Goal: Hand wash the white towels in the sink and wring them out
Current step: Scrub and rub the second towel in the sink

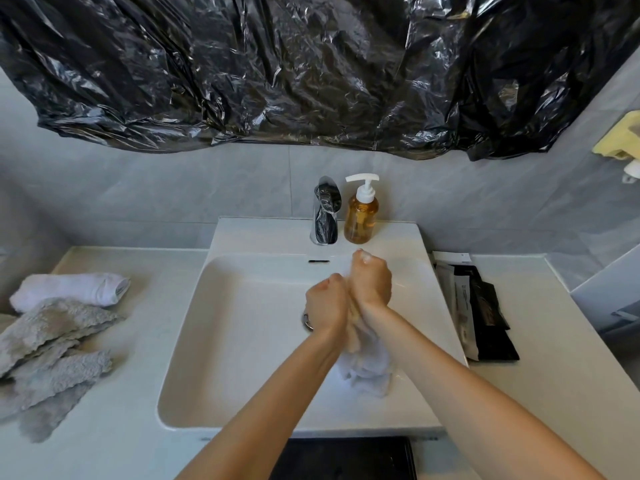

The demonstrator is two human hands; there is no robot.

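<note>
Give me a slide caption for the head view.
Both hands, left hand and right hand, wring a white towel over the sink.

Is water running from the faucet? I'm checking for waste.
No, no stream shows below the faucet spout above the sink.

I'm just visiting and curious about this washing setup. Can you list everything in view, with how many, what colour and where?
sink: one, white, centre of counter
wet towel: one, white, over the sink, held in both hands
rolled towel: one, white, counter left of sink
grey cloths: a pile, count unclear, left counter
tap: one, chrome, behind basin
soap bottle: one, amber with white pump, right of tap
packets: several, black and white, right counter
plastic sheet: one, black, on wall above
left hand: grips towel
right hand: grips towel
</note>
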